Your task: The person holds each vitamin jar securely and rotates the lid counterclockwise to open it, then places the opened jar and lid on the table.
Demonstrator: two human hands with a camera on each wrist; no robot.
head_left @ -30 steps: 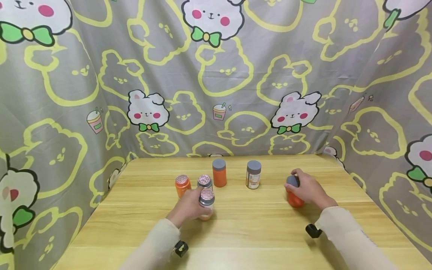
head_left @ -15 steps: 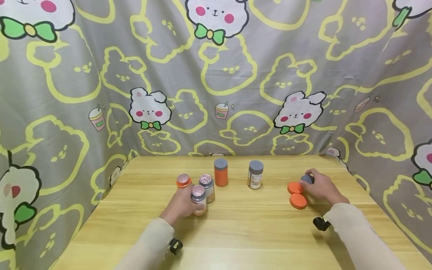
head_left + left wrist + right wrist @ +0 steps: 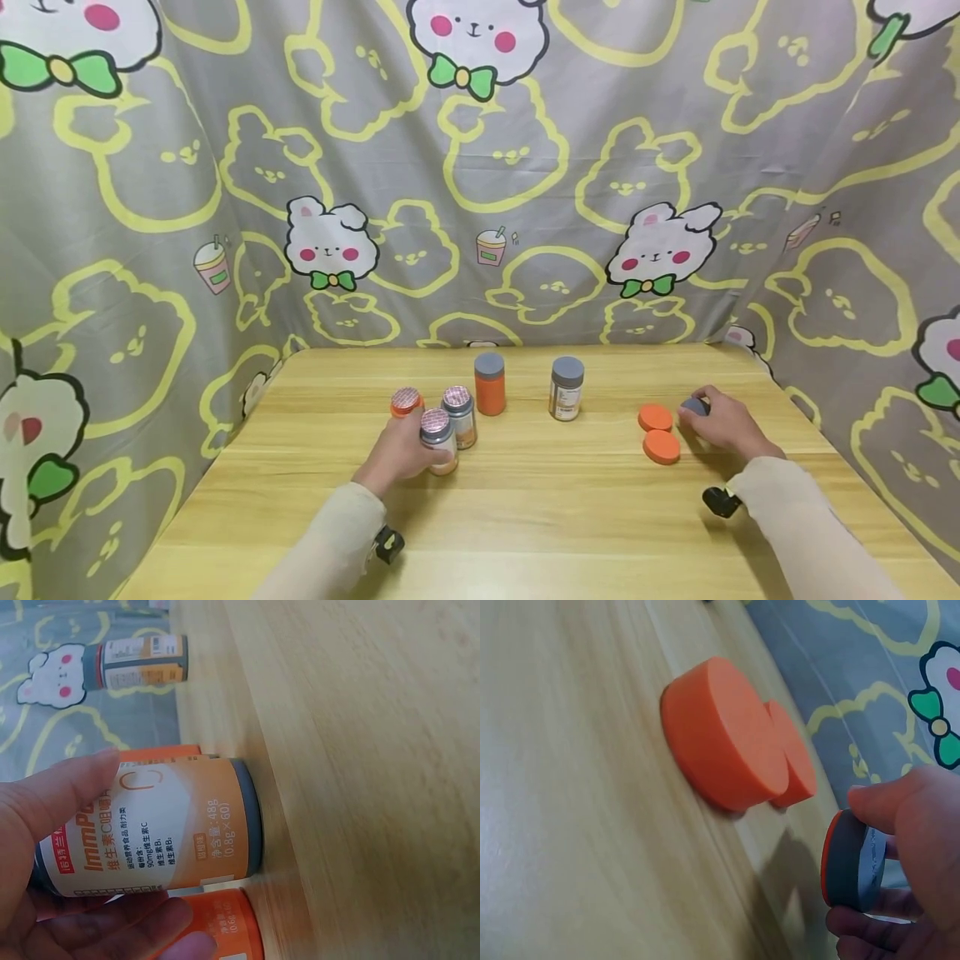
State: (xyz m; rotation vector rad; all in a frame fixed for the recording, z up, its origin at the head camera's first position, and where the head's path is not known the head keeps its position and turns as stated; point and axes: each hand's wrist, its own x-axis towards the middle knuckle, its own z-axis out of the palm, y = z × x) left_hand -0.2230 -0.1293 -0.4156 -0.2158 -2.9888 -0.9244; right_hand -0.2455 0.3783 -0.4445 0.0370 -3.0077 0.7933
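Note:
My left hand (image 3: 401, 450) grips a pill bottle (image 3: 161, 825) with a white and orange label; its capless mouth shows a patterned seal. Right beside it stand a grey capless bottle (image 3: 459, 417) and an orange capless bottle (image 3: 406, 403), the latter partly hidden by the hand. On the right, my right hand (image 3: 727, 423) pinches a grey cap (image 3: 847, 859) with an orange edge between thumb and fingers. The cap is tilted; whether it touches the table cannot be told. Two orange caps (image 3: 727, 739) (image 3: 656, 417) lie together just left of this hand.
Farther back on the wooden table (image 3: 540, 517) stand an orange bottle (image 3: 490, 395) with a grey cap and a grey-capped bottle (image 3: 566, 400) with a white label. A patterned grey curtain (image 3: 525, 183) closes off the back and both sides.
My right hand has moved right with the grey cap, away from the orange caps, and lowered it. My left hand has shifted its bottle slightly left, close against the other capless bottles.

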